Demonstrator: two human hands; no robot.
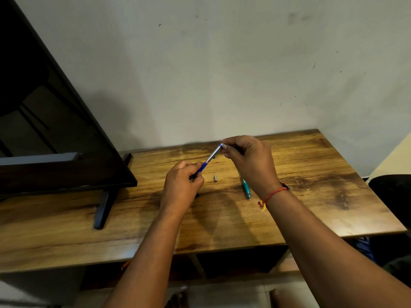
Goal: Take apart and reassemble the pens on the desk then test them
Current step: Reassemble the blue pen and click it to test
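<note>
**Hands on blue pen (210, 157) above desk (66, 230)**

Nearest, two bare forearms come in from the bottom edge over the front of the wooden desk. Left hand (182, 185) is closed round the lower, blue grip end of the pen, fingers curled. Something dark shows at its fingers, too small to name.

Just past it, a small grey sleeve-like part (215, 178) lies on the desk between the hands, likely off a pen. Teal pen (246, 187) lies flat beside the right wrist, tip toward the camera, nothing touching it. There is a red thread band (272, 194) on that wrist.

Right hand (249, 161) is higher and further back, thumb and fingertips pinching the pen's top end. The pen slants up from left hand to right, clear of the desk. Cannot tell whether the right hand hides another piece.

Handling, as a judgement:
- The pen looks light and stiff.
- The silver middle is probably slick, so the blue grip section is the better hold.
- Take it at both ends and twist or pull along the axis, not across it.
- Inner bits will be tiny and prone to rolling or springing off, so work low over the desk.

Far left is a dark monitor (55, 130) on a black foot. A pale scuffed wall (222, 63) is behind.
</note>
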